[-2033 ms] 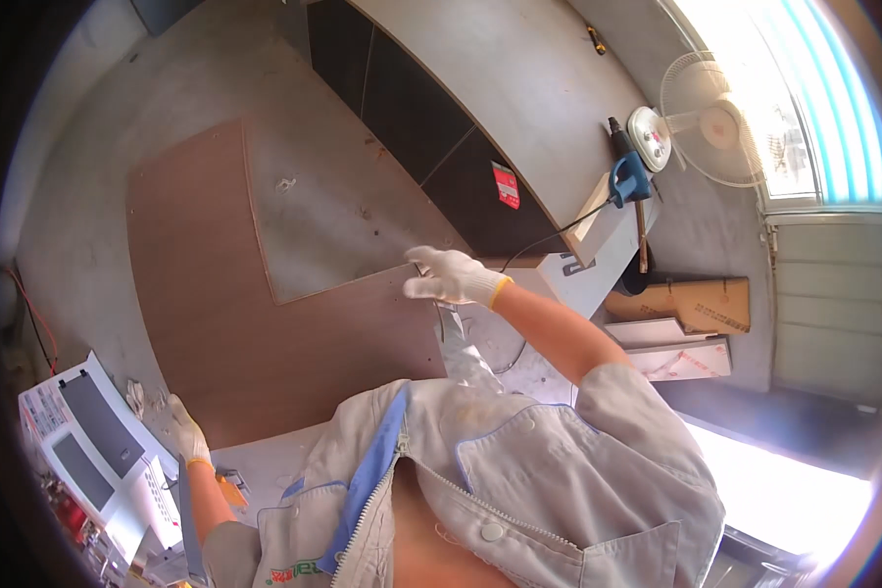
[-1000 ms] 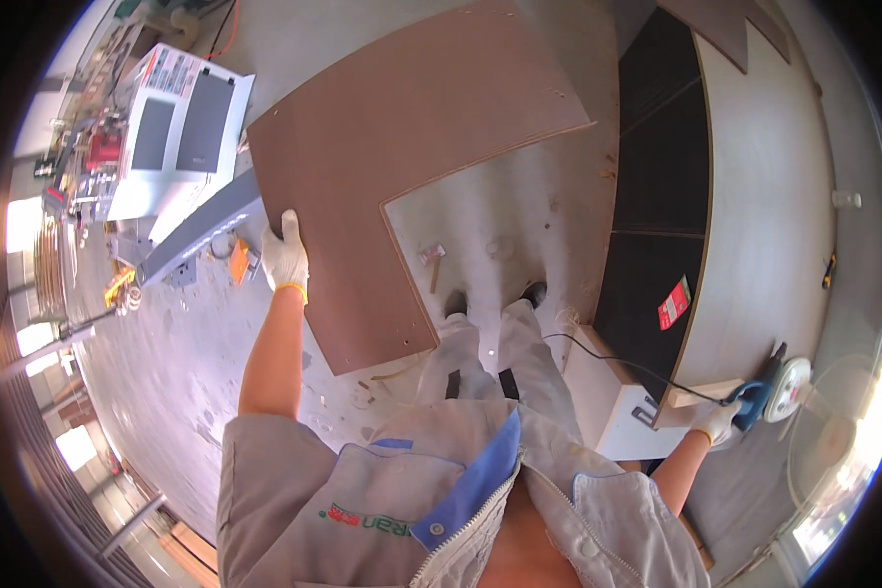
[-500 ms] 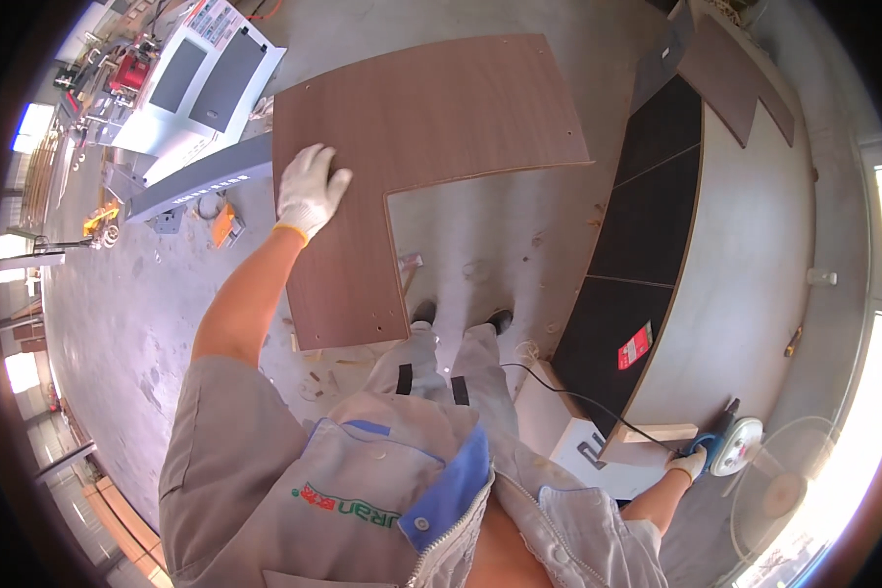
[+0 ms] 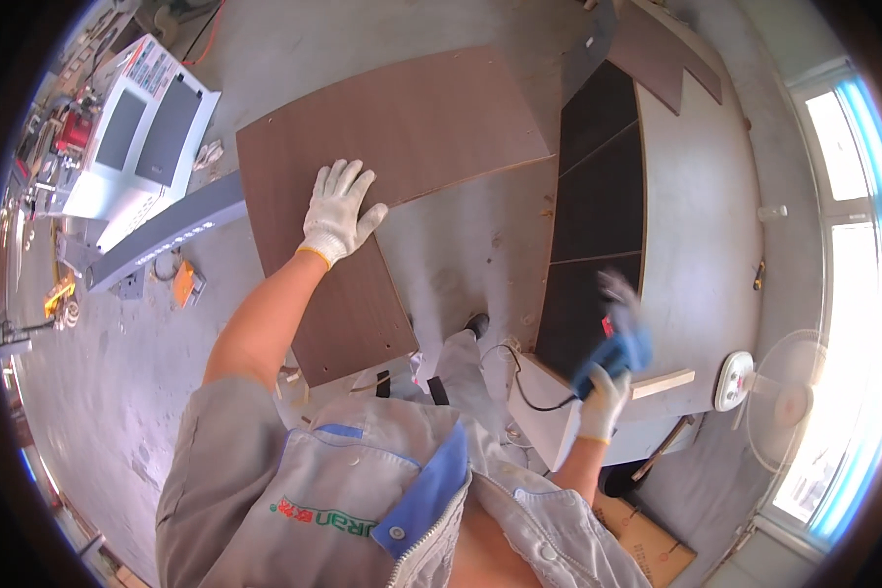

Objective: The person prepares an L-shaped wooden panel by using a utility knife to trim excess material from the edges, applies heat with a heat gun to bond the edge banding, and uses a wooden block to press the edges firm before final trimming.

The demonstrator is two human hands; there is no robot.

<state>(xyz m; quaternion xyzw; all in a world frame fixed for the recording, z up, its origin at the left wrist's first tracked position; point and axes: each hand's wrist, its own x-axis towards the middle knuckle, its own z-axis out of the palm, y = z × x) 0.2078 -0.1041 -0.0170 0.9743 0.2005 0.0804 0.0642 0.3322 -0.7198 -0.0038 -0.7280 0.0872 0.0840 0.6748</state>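
The right hand (image 4: 606, 404) is grasping a blue power tool (image 4: 625, 351), whose front end is showing blurred beyond the fingers. A black cord (image 4: 525, 394) is trailing off to that hand's left; a wood strip (image 4: 663, 383) is lying just to its right, with a fan (image 4: 794, 400) standing farther right. The left hand (image 4: 338, 211) is lying open, fingers spread, on a brown board (image 4: 421, 122).

Long pale board (image 4: 701, 235) — wooden strip (image 4: 664, 383) at the near end, brown panels (image 4: 649, 57) at the far.
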